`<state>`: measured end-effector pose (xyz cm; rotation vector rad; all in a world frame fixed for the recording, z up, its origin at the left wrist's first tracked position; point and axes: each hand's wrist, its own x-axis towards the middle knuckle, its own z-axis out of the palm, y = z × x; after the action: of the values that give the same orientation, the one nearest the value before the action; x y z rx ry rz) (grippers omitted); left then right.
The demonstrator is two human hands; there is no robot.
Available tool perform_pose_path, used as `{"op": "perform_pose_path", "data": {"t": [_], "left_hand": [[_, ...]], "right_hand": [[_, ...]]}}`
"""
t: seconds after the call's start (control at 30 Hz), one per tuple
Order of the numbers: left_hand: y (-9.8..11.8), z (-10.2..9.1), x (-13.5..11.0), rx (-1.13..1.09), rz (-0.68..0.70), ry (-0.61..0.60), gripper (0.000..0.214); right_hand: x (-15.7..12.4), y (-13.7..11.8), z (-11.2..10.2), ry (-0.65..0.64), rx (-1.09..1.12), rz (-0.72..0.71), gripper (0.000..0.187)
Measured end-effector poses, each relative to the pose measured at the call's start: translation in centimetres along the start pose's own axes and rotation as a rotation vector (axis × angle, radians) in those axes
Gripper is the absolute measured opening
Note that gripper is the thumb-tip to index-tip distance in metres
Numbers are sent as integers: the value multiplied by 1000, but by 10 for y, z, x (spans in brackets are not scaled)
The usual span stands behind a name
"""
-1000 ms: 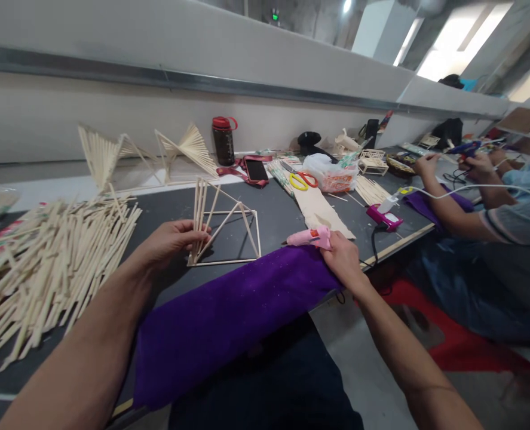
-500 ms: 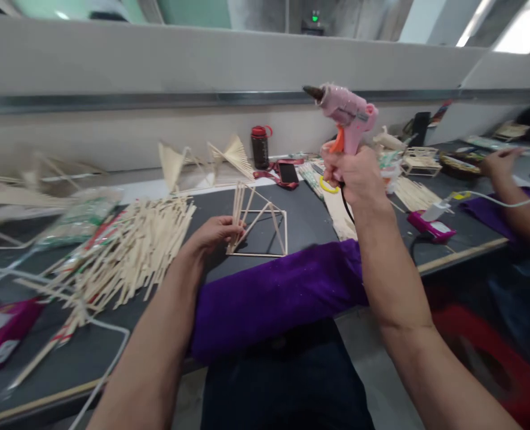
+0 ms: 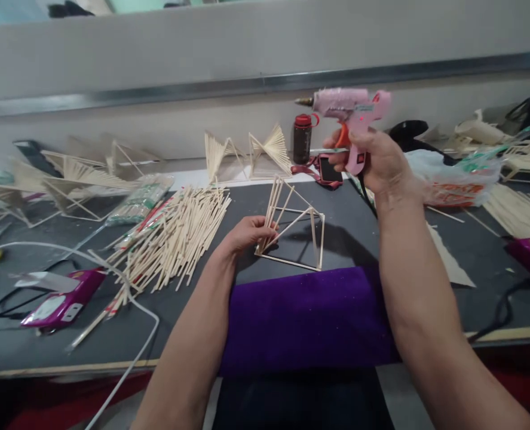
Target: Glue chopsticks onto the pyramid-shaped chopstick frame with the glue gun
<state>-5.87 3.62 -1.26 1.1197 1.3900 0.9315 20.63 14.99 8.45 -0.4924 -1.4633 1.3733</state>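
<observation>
My left hand point(image 3: 252, 233) is closed on the left side of a small frame of thin wooden sticks point(image 3: 321, 242), which stands on the dark table. Several upright sticks rise close together at that side; whether each is fixed to the frame I cannot tell. My right hand point(image 3: 383, 158) grips a pink hot glue gun point(image 3: 343, 104) above the table, its nozzle pointing left. Fingers wrap the handle near the orange trigger, and a thin, light strip shows by them. Left of the frame lies a pile of loose wooden sticks point(image 3: 179, 233). Purple cloth point(image 3: 307, 319) lies between my forearms.
Finished-looking twisted stick models point(image 3: 271, 152) stand by the wall, with a dark bottle point(image 3: 302, 140) and a phone point(image 3: 330, 169) beside them. A magenta power strip point(image 3: 63, 298) and white cable point(image 3: 146, 307) lie left. At right sits a plastic bag point(image 3: 453, 179).
The view has swung to the right-hand side's loss, showing more of the table's left. The glue gun is now more level. My left hand keeps its hold on the frame.
</observation>
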Motion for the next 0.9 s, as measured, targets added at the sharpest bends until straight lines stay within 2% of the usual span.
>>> {"op": "perform_pose_path", "data": {"t": [0.2,0.4,0.53,0.9], "left_hand": [[3,6,-4,10,-15,63,22],[4,11,-4,0,-27,77,22],[0,11,-3,-33,-45,92,21],[-4,11,-3,-56,18,92,21]], "right_hand": [[4,28,-9,-134,-67,152,19],[6,36,-20,-111,-240,224,18],[4,37,-25,-134,-299,175,23],[-1,22,-12,-141,-437,236,25]]}}
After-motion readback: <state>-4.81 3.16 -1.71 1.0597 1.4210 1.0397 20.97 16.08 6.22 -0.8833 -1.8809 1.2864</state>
